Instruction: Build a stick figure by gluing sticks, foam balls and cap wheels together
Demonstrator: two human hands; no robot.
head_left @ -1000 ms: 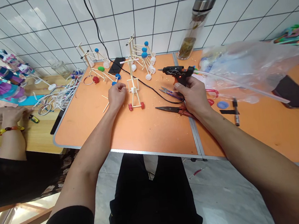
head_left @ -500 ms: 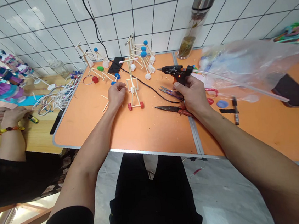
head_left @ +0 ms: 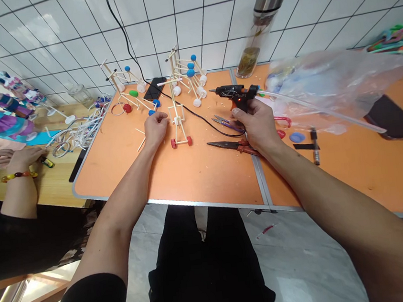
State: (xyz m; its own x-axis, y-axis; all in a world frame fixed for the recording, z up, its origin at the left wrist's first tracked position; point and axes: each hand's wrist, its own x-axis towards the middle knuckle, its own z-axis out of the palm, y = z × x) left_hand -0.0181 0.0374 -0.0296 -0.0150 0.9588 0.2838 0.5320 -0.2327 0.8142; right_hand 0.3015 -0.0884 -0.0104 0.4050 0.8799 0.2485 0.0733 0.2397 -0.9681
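Observation:
My right hand [head_left: 257,125] grips the handle of a black glue gun [head_left: 233,93], nozzle pointing left, a clear glue stick running out its back. My left hand [head_left: 156,128] rests on the orange table [head_left: 204,174] with its fingers curled; what they pinch is too small to name. Just right of that hand stands a small stick model with red wheels [head_left: 178,124]. More stick models with blue and white balls [head_left: 188,75] stand behind it. Scissors with red handles [head_left: 231,145] lie under my right wrist, with small snips [head_left: 224,122] beside them.
A clear plastic bag [head_left: 328,89] lies at the right, a tall glass bottle [head_left: 257,32] against the tiled wall. A black cord [head_left: 133,47] runs down to the table by a phone [head_left: 154,88]. Another person's hands [head_left: 11,159] work at the left wooden table.
Both hands hold about the same places; the whole scene has shifted slightly up and left in view as my head moved.

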